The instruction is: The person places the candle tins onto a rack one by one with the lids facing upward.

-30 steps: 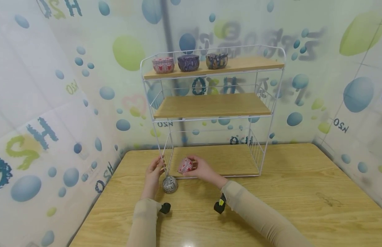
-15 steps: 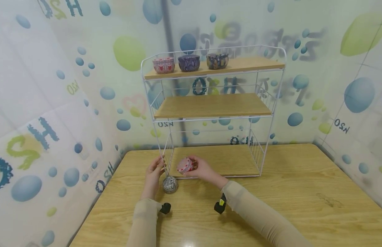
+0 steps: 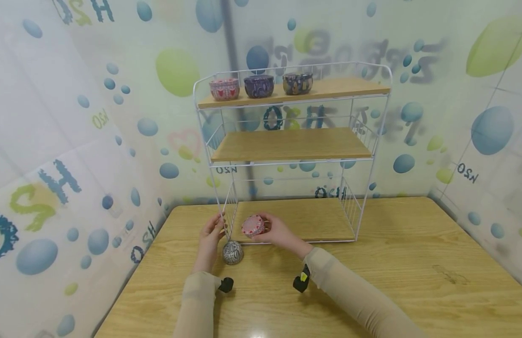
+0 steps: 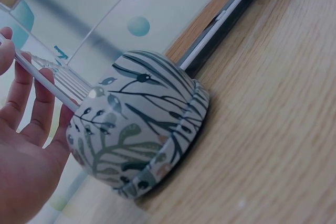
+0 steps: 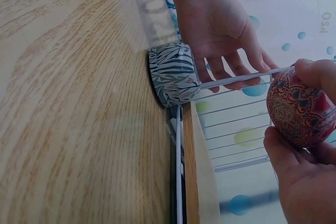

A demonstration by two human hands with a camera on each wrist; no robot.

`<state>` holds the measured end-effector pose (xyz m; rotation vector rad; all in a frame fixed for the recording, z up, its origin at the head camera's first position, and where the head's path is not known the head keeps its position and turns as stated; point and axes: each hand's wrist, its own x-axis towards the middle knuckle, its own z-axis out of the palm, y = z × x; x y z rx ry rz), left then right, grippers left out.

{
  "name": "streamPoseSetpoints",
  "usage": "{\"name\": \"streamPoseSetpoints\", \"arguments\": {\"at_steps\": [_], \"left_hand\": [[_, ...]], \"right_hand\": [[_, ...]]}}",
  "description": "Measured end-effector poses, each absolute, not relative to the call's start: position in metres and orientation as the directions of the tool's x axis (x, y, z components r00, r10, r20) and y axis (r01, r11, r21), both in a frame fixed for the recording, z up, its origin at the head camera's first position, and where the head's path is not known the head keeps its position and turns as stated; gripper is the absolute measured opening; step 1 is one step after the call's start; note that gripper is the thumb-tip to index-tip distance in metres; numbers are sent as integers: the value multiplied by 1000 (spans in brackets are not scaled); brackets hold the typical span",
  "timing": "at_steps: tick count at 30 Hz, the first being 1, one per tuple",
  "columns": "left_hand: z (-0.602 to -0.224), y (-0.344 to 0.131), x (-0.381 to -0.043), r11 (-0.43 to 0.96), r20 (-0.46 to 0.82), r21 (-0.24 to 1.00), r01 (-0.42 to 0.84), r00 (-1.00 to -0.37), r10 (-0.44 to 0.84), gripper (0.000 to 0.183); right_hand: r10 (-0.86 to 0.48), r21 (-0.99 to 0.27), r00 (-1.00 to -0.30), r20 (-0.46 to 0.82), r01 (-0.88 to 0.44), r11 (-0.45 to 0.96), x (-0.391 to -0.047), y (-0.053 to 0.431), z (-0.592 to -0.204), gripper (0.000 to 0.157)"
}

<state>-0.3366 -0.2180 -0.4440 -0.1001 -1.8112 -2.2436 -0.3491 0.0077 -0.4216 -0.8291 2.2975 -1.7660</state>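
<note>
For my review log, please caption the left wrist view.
Left hand holding a white rack post beside a leaf-patterned tin on a wooden tabletop.

Long beige sleeves (image 3: 349, 286), a small black device (image 3: 226, 285) at each wrist, a yellow patch (image 3: 303, 277) on the right one

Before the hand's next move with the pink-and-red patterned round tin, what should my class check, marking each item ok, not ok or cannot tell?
1. Right hand grips the pink-and-red patterned round tin: ok, thumb and fingers hold it.
2. Left hand on the white wire rack post: ok, it holds the left front one.
3. Black-and-white leaf-patterned round tin right way up on the light wooden table: not ok, it sits rim side down.
4. Three patterned round tins apart on the wooden top shelf: ok, gaps show.
5. Held tin empty: cannot tell, its inside is hidden.
</note>
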Motion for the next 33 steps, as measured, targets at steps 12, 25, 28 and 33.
{"name": "streamPoseSetpoints", "arguments": {"at_steps": [12,25,28,33], "left_hand": [[-444,-218,-336,-173,207,957,234,-965,-159,22],[-443,-219,-334,-165,193,962,216,-970,-149,40],[-443,-219,-335,-171,193,961,216,-970,-145,38],[-447,-222,-339,-162,198,962,220,-970,-143,39]], "right_hand": [[-468,-936,-853,230,-326,134,-352,11,-424,72],[-454,-909,-849,272,-381,167,-356,15,-424,72],[-453,-915,-850,269,-373,156,-356,16,-422,72],[-456,-920,-850,264,-363,145,-356,19,-421,71]]}}
